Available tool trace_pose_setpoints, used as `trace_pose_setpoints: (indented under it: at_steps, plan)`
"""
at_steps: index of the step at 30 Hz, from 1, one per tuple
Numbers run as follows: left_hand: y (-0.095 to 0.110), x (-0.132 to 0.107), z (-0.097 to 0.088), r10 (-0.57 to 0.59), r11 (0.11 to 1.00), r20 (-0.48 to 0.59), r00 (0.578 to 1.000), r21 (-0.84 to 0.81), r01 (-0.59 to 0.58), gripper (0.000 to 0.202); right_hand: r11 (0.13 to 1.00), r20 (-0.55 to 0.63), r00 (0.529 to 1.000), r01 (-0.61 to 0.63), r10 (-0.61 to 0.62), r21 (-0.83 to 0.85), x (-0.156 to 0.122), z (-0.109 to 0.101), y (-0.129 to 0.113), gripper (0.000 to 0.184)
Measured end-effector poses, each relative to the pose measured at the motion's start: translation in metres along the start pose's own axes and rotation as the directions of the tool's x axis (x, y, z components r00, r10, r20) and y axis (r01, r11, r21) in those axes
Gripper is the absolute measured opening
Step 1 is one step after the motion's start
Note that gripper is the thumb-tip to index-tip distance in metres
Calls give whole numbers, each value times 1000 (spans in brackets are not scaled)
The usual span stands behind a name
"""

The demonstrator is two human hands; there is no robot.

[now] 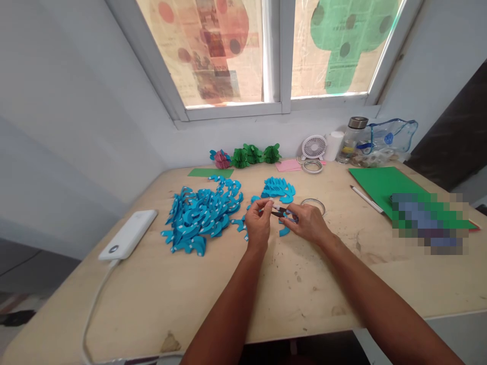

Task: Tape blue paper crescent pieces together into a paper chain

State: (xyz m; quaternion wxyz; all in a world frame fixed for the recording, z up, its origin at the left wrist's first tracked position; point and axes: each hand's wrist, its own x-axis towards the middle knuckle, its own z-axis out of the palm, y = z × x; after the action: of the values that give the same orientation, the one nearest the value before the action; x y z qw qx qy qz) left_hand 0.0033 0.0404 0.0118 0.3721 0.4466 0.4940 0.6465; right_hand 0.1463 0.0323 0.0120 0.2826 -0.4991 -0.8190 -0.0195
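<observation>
My left hand (257,221) and my right hand (309,221) meet over the middle of the wooden table (266,289). Both are closed in a pinch around a small blue paper piece (283,231) and a dark, thin tool (279,212) held between them; what the tool is I cannot make out. A big heap of blue curved paper cutouts (200,215) lies just left of my left hand. A smaller stack of blue cutouts (278,189) lies just beyond my fingers. A clear tape ring (313,204) sits right of my right hand.
A white power bank (128,234) with a cable lies at the left edge. Green paper sheets (384,185) and a white pen (366,198) are at right. Green paper flowers (255,154), a pink one, a small fan (314,147), a jar and a clear pouch line the back wall.
</observation>
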Motion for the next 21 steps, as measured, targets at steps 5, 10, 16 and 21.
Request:
trace_pose_setpoints:
  at_steps: [5,10,16,21]
  plan:
    - [0,0,0,-8,1000,26,1000,12,7,17,1000,10,1000,6,-6,5,0,0,0,23]
    - [-1,0,0,-3,1000,29,1000,28,2,15,1000,12,1000,2,-2,2,0,0,0,22]
    - [-5,1,1,-3,1000,22,1000,-3,3,15,1000,28,1000,-15,14,16,0,0,-1,21]
    - [-7,1,1,5,999,34,999,-34,-4,13,998,56,998,-36,33,49,1,-2,-2,21]
